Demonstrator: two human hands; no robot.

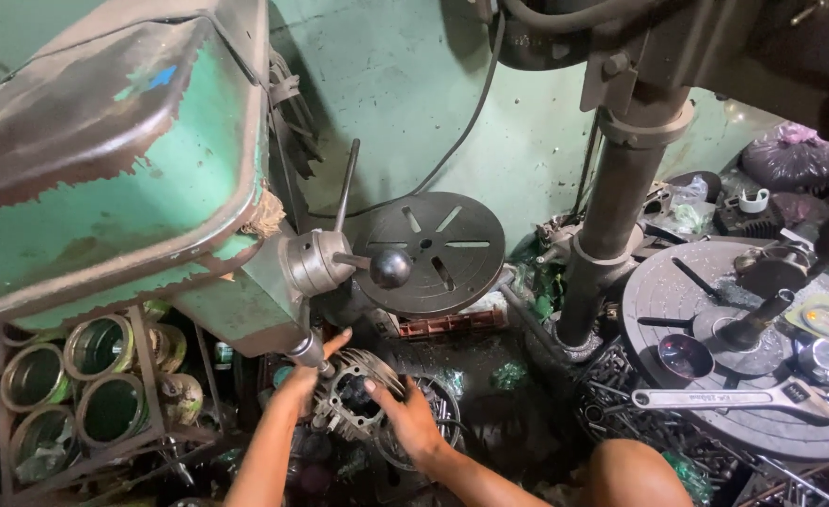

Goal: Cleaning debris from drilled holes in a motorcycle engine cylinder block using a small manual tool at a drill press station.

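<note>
Drill press: the green drill press [123, 160] fills ten o'clock, its spindle pointing down toward the hands.
Round table: a dark slotted round table [430, 251] stands tilted at twelve o'clock, behind the work.
Side desk: a round desk [658, 300] at three o'clock carries an adjustable wrench [743, 398].
Cans: stacked cans [76, 380] sit in a rack at eight o'clock.
Cylinder: the finned engine cylinder [358, 402] lies at six o'clock, under the spindle.
Right hand: the right hand [407, 418] is clamped on the cylinder's rim.
Left hand: the left hand [306, 376] presses the cylinder's left side, fingers apart.
Handle: the ball-tipped feed handle [391, 268] sits just above.
</note>
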